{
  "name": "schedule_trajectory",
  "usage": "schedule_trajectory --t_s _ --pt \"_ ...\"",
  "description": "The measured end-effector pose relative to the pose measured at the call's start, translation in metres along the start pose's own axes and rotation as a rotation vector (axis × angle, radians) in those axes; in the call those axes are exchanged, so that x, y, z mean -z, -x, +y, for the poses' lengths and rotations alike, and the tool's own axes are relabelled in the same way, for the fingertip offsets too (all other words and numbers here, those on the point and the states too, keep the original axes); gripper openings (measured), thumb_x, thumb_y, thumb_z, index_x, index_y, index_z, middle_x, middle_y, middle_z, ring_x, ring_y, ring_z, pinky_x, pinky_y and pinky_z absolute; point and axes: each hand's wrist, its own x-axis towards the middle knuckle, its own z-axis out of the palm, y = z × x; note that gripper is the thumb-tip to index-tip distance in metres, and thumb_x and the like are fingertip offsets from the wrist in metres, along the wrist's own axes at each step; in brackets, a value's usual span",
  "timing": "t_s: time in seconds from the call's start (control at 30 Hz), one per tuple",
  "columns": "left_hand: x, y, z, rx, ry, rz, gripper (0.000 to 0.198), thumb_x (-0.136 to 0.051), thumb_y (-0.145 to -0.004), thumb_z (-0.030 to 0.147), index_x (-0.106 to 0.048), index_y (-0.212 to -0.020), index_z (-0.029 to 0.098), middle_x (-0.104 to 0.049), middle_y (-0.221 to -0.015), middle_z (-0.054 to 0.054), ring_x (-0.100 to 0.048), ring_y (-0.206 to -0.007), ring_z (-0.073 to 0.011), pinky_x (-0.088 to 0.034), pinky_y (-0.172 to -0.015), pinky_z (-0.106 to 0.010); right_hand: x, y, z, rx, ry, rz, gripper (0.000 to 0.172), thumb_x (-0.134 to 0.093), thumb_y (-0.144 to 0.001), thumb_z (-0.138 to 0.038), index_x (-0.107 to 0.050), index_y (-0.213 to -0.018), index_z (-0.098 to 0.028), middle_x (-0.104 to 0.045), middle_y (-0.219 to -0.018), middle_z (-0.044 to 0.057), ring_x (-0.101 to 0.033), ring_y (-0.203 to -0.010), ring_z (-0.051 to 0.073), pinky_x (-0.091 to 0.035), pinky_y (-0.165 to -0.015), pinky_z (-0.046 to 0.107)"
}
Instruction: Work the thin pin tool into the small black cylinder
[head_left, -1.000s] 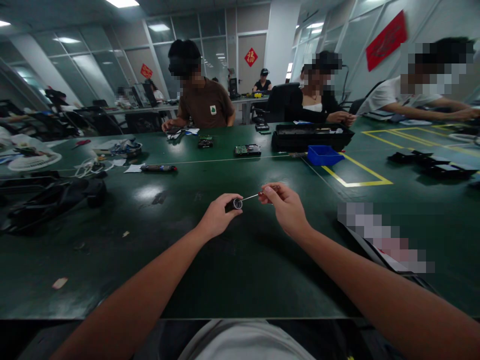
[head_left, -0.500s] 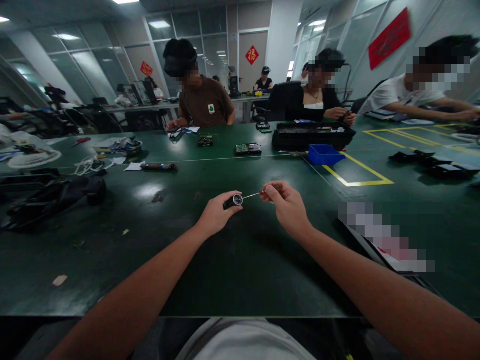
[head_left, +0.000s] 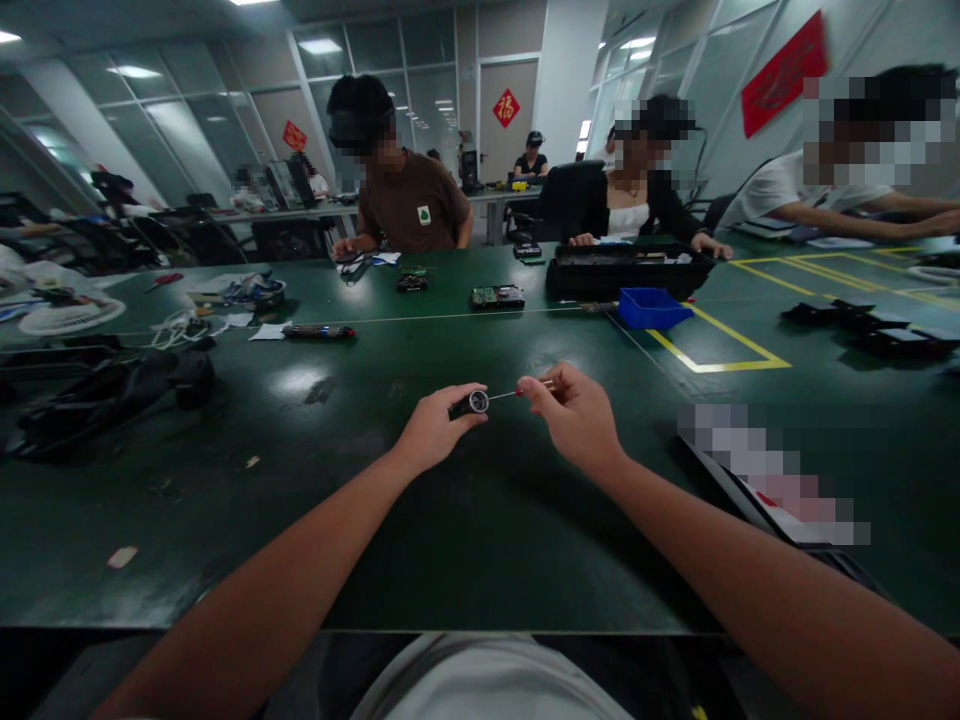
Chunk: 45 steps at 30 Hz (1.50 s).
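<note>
My left hand (head_left: 435,428) is closed around a small black cylindrical part (head_left: 477,402) with a silver ring at its open end, which faces right. My right hand (head_left: 574,412) grips the handle of a screwdriver (head_left: 504,395), red near the shaft. Its thin metal shaft points left, and the tip reaches the ringed end of the cylinder; whether it engages anything inside is too small to tell. Both hands are held above the green table (head_left: 480,540), around the middle of the view.
A blue bin (head_left: 654,309) stands in front of a black tray (head_left: 630,275). Circuit-board parts (head_left: 497,297) sit further back. At left are a black device (head_left: 112,400) and a dark pen-like tool (head_left: 319,333). Papers on a board (head_left: 772,490) lie at right. Co-workers sit across the table.
My hands stay nearly in place, with the right fingers shifted slightly on the screwdriver. The co-worker across at right has lowered both hands to the black tray's sides.
</note>
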Motion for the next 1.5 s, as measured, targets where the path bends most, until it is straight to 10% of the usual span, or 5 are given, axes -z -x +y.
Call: schedule_trajectory --t_s 0.7,1.13,1.37,1.5 --pt "0.002 0.000 0.002 0.008 -0.038 -0.015 0.041 -0.073 -0.085 0.027 -0.066 -0.126 0.027 -0.068 -0.116 -0.005 -0.061 -0.109 -0.0230 -0.045 -0.100 -0.038 -0.005 -0.003 0.010 -0.040 -0.186 -0.086 0.017 -0.052 -0.094 -0.035 -0.061 -0.103 -0.024 -0.064 -0.081 0.000 -0.063 -0.076 0.019 -0.048 -0.070 0.035" --pt "0.001 -0.001 -0.003 0.005 -0.005 0.026 0.043 -0.076 -0.083 0.026 -0.067 -0.125 0.028 -0.067 -0.126 -0.003 -0.060 -0.119 -0.0228 -0.042 -0.108 -0.040 -0.013 -0.005 0.015 -0.142 -0.471 0.005 0.021 -0.064 -0.087 -0.041 -0.063 -0.093 -0.022 -0.066 -0.083 0.002 -0.062 -0.077 0.018 -0.050 -0.078 0.037" --pt "0.001 -0.001 -0.003 -0.054 -0.018 -0.007 0.042 -0.076 -0.083 0.027 -0.068 -0.124 0.030 -0.069 -0.122 -0.002 -0.061 -0.116 -0.0225 -0.044 -0.105 -0.041 -0.012 -0.015 0.023 -0.545 -0.892 -0.093 0.023 -0.067 -0.087 -0.043 -0.062 -0.078 -0.022 -0.056 -0.065 -0.001 -0.055 -0.060 0.015 -0.054 -0.080 0.040" --pt "0.000 0.000 0.000 -0.045 -0.054 -0.028 0.041 -0.075 -0.085 0.029 -0.067 -0.125 0.031 -0.069 -0.123 -0.002 -0.061 -0.116 -0.0237 -0.044 -0.105 -0.043 -0.013 -0.012 0.022 -0.397 -0.757 0.026 0.020 -0.067 -0.086 -0.042 -0.063 -0.085 -0.022 -0.062 -0.075 0.000 -0.059 -0.068 0.015 -0.053 -0.076 0.036"
